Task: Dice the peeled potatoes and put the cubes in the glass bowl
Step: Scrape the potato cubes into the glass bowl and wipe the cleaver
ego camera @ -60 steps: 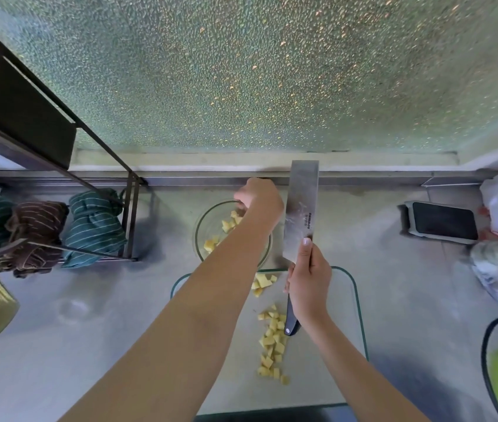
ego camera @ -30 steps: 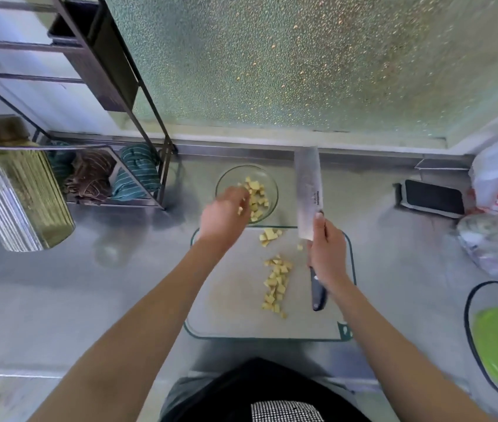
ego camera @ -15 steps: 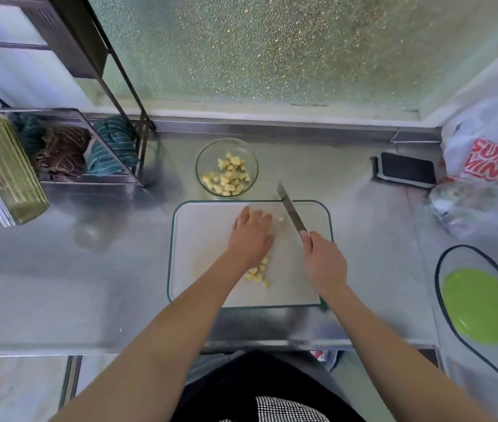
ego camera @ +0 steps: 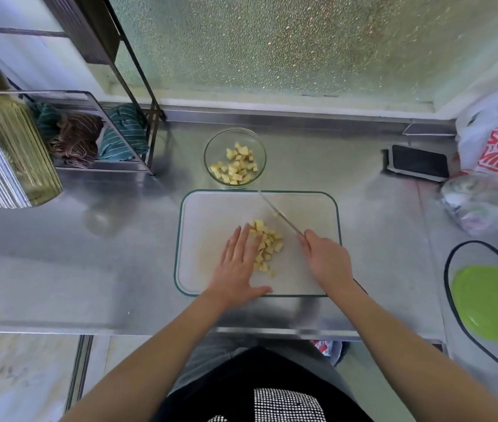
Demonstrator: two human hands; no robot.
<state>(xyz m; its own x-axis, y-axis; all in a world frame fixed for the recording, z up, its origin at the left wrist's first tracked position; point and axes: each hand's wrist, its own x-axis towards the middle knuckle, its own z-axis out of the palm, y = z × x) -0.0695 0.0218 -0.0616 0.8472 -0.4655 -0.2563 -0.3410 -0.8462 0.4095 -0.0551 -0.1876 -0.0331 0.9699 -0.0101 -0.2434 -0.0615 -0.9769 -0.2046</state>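
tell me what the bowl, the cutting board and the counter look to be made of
Glass bowl: clear glass; the counter shows through its wall.
Cutting board: probably matte white plastic with a green rim.
Counter: likely brushed stainless steel, grey with soft, blurred reflections.

Knife handle [ego camera: 326, 263] hidden; green plate [ego camera: 491, 303] cut off.

A wire rack [ego camera: 113, 95] holds striped cloths [ego camera: 89, 137]; phone [ego camera: 418, 162] near bag [ego camera: 497, 138].
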